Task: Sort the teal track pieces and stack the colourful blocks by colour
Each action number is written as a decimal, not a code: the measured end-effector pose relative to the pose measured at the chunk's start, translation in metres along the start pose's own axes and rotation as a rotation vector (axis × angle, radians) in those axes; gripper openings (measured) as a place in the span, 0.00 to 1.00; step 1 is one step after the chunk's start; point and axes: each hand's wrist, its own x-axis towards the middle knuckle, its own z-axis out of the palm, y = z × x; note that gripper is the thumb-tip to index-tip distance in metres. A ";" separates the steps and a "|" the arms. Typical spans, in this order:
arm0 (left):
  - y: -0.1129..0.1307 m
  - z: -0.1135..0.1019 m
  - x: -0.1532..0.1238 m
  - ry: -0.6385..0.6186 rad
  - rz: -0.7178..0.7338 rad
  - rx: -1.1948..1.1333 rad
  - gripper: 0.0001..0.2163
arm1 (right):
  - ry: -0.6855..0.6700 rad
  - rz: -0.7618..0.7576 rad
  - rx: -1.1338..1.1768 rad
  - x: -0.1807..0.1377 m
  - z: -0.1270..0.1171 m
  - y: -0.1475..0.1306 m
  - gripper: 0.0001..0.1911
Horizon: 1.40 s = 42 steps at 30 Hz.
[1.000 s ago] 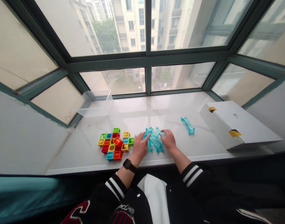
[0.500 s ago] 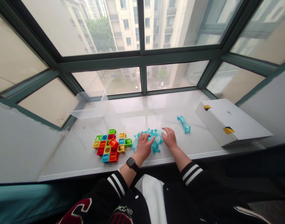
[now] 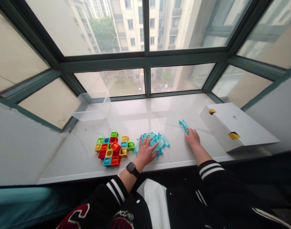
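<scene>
A pile of translucent turquoise plastic track pieces [image 3: 162, 143] lies on the white sill in front of me. My left hand [image 3: 146, 150], with fingers spread, rests over the pile's left part and hides some of it. Farther right, my right hand [image 3: 192, 138] has its fingers closed on the near end of a single turquoise track piece [image 3: 183, 124]. That piece's far end shows beyond the fingertips, and the rest is covered by the hand. Left of the pile sits a cluster of coloured cube blocks [image 3: 109, 153], with one orange block [image 3: 115, 146] tilted on top.
A clear plastic bin [image 3: 95, 109] stands at the back left against the window. On the right is a white box [image 3: 238, 127] with black and yellow tabs. The white marble sill [image 3: 136, 117] ends at a front edge close to my body.
My right hand has moved right from beside the pile to the single track piece and closed on it. My left hand has stayed over the pile.
</scene>
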 end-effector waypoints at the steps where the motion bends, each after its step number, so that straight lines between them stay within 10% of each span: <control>1: -0.001 0.000 -0.001 0.004 -0.006 -0.004 0.20 | 0.005 -0.015 0.040 -0.005 0.001 -0.005 0.19; 13: -0.021 -0.005 -0.016 -0.061 -0.059 -0.062 0.22 | -0.112 -0.372 0.517 -0.090 -0.001 -0.102 0.17; 26: -0.028 -0.005 -0.026 0.040 -0.087 -0.255 0.15 | -0.277 -0.344 0.633 -0.130 -0.029 -0.093 0.15; 36: -0.028 -0.015 -0.020 0.187 -0.587 -1.161 0.27 | -0.524 -0.406 0.860 -0.164 0.003 -0.193 0.16; 42: -0.040 -0.006 -0.021 0.233 -0.694 -1.485 0.29 | -0.520 -0.344 0.902 -0.162 0.020 -0.196 0.20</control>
